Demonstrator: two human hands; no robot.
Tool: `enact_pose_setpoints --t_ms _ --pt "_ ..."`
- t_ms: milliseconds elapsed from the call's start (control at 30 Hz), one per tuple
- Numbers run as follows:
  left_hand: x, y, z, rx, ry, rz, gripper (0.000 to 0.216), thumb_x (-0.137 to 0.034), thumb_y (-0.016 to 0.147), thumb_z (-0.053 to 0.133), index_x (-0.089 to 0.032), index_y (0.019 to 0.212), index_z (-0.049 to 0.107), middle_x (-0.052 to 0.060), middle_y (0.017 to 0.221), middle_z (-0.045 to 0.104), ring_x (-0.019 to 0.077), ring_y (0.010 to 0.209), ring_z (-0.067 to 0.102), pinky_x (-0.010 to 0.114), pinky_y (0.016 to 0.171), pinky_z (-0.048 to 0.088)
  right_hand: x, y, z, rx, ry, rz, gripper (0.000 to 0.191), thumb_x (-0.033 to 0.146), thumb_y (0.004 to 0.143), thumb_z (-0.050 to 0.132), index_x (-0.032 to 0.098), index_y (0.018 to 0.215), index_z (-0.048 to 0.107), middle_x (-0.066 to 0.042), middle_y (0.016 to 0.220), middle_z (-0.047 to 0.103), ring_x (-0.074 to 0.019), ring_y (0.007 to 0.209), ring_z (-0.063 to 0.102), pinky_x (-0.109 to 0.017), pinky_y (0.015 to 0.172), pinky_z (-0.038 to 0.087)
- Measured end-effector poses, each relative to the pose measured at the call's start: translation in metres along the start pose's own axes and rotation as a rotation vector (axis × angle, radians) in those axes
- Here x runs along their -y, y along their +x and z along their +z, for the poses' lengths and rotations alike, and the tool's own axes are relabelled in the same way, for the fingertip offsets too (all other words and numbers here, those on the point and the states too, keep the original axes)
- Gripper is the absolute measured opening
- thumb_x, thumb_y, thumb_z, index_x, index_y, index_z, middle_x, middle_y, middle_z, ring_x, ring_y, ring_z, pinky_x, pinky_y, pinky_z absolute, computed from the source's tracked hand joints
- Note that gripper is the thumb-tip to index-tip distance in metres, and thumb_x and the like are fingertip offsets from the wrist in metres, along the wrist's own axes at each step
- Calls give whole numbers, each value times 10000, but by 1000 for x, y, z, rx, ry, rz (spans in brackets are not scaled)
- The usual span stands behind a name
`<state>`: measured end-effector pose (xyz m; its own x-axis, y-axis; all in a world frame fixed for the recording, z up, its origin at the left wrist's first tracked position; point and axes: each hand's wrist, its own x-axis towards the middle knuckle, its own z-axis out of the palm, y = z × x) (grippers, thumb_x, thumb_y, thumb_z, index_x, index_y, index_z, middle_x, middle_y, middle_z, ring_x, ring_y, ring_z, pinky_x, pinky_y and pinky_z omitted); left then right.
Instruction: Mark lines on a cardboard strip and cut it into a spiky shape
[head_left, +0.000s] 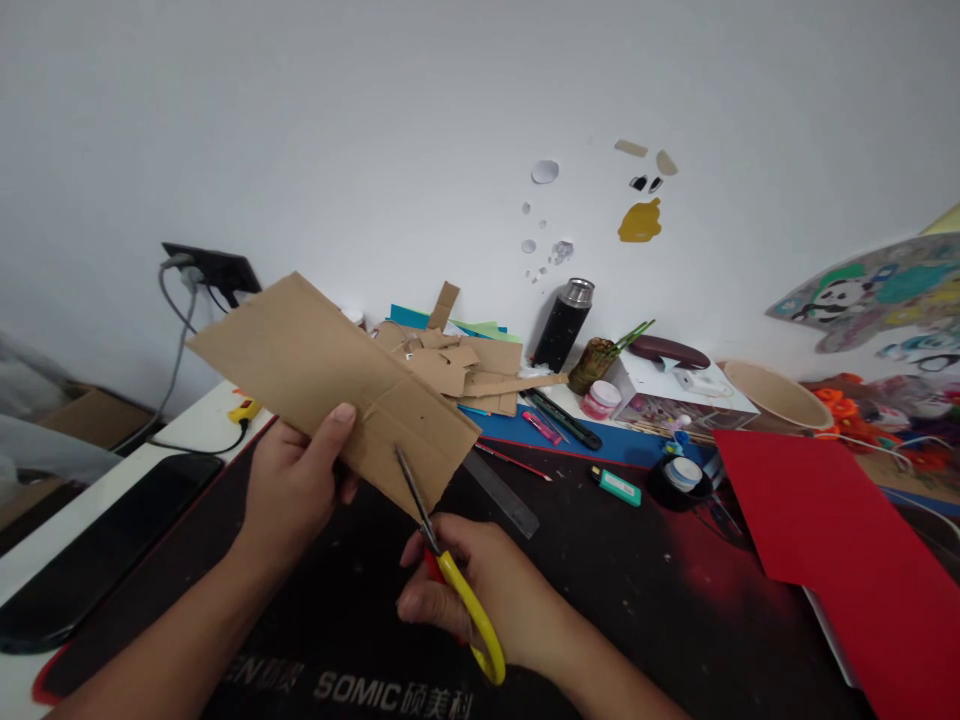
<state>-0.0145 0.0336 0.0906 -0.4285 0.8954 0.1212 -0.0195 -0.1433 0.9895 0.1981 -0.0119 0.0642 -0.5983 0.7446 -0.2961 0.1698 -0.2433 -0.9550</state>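
Note:
My left hand grips a flat rectangular piece of brown cardboard, thumb on top and fingers underneath. The sheet is tilted above the dark desk mat, and a crease crosses it near my thumb. My right hand is closed round the red and yellow handles of a pair of scissors. One blade lies over the upper face of the cardboard near its right end, pointing away from me. The other blade is mostly hidden beneath the sheet.
Cardboard scraps are heaped by the wall, beside a black thermos. A clear ruler, a red pencil and a teal lighter lie on the mat. Red card occupies the right side; a black keyboard-like slab is left.

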Motion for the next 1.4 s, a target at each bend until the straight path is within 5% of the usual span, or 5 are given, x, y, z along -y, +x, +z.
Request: enact_pose_setpoints --t_ms 133,433,833,1033,1400 --pt "4 4 6 1 -132 -95 231 -331 843 807 -225 728 636 -42 561 588 98 337 436 198 260 308 0 -1 1 6 6 -35 742 811 735 933 201 1103 725 33 802 679 -128 639 570 -241 595 435" --pt "8 0 -8 37 121 43 402 -369 972 747 -245 627 583 -39 454 512 124 335 459 228 315 347 -11 8 4 -23 133 8 709 771 748 941 196 1065 674 32 782 673 -132 582 636 -230 541 484" --pt "9 3 -7 40 -15 2 326 -384 967 750 -254 708 602 -48 517 527 121 340 442 235 299 346 -4 2 -3 31 57 -5 814 744 643 1023 196 1170 732 -36 959 776 -184 795 674 -272 697 490" --pt "7 1 -6 -8 52 28 359 -396 963 756 -255 682 582 -50 500 512 123 339 447 240 297 348 -5 3 -2 5 58 -31 769 772 719 969 197 1169 727 -12 914 753 -137 699 595 -250 652 458" --pt "0 0 2 -19 -3 11 289 -381 908 769 -239 735 586 -56 547 526 107 366 439 223 291 364 -9 7 0 15 167 -12 669 679 750 992 193 1091 683 0 848 743 -176 771 732 -264 702 520"
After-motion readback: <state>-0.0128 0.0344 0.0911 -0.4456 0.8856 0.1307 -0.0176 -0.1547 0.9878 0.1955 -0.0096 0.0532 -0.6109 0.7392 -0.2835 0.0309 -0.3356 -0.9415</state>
